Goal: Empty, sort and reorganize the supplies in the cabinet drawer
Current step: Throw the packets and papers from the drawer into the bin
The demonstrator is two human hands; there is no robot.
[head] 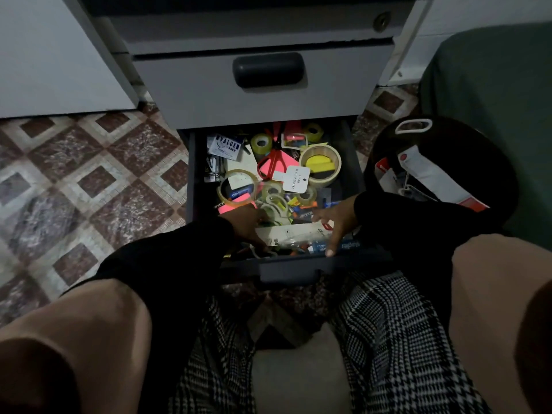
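The bottom cabinet drawer (pixel 191 174) is pulled out and crammed with supplies. Among them are several tape rolls, a large one (pixel 320 165) holding a yellow piece, red scissors (pixel 270 164), pink sticky notes (pixel 239 201), a white tag (pixel 295 178) and a blue-and-white "value pack" box (pixel 225 146). A clear plastic packet (pixel 294 234) with a white card lies across the drawer's front. My left hand (pixel 246 225) curls over the packet's left end. My right hand (pixel 333 227) lies against its right end, fingers straight and pointing toward the drawer front.
The shut upper drawer (pixel 185 94) with its dark handle (pixel 268 69) overhangs the back of the open one. A black bag (pixel 466 150) with white and red packaging stands on the right. Patterned floor tiles (pixel 89 180) spread to the left. My knees flank the drawer.
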